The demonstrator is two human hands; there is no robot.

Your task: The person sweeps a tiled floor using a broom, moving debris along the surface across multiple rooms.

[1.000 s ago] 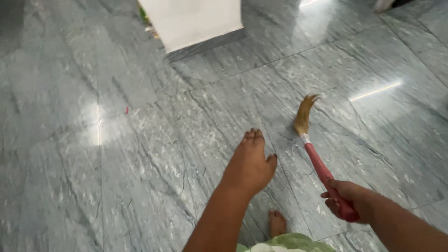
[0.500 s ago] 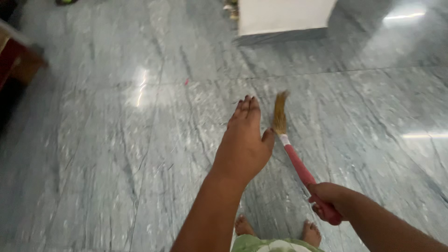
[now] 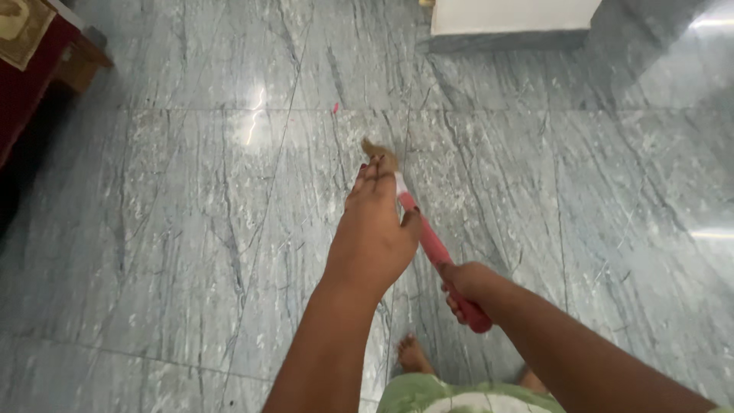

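Note:
My right hand grips the red handle of a short broom. Its straw-coloured bristles touch the grey marble floor ahead of me. My left hand hovers flat, palm down, fingers together and stretched forward, just over the upper part of the handle and hiding some of it. It holds nothing. My bare feet show below, under a green garment.
A white block-shaped base stands at the top. A dark red piece of furniture with a wooden leg sits at the top left. A tiny pink scrap lies on the floor beyond the bristles.
The broom head has swept from right to left across the floor. My view has turned left, bringing the red furniture into sight. My left hand now covers part of the handle.

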